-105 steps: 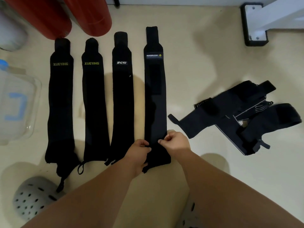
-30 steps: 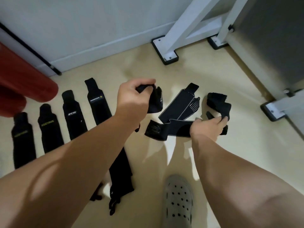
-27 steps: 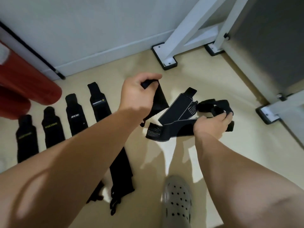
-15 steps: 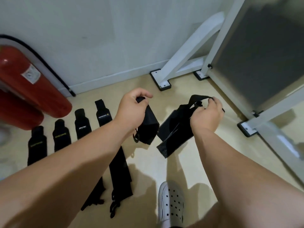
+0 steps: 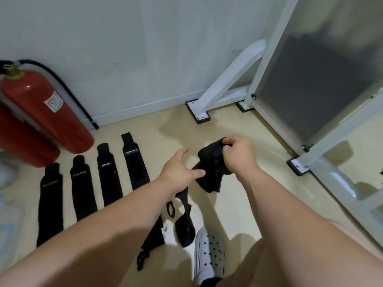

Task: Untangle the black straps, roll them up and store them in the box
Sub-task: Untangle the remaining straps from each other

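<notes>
Nearest you, by your white shoe (image 5: pixel 209 251), one loose strap (image 5: pixel 184 226) dangles from under your left hand (image 5: pixel 179 172). The thumb and forefinger are spread, and I can't tell if the hidden fingers actually pinch it. Just past that, your right hand (image 5: pixel 238 155) is clenched on the tangled bundle (image 5: pixel 209 170), held up off the floor (image 5: pixel 228 204), probably so the knot hangs open. Further out on the left, four flat straps (image 5: pixel 107 175) lie side by side, pointing at the wall (image 5: pixel 124 59), likely staged for rolling.
</notes>
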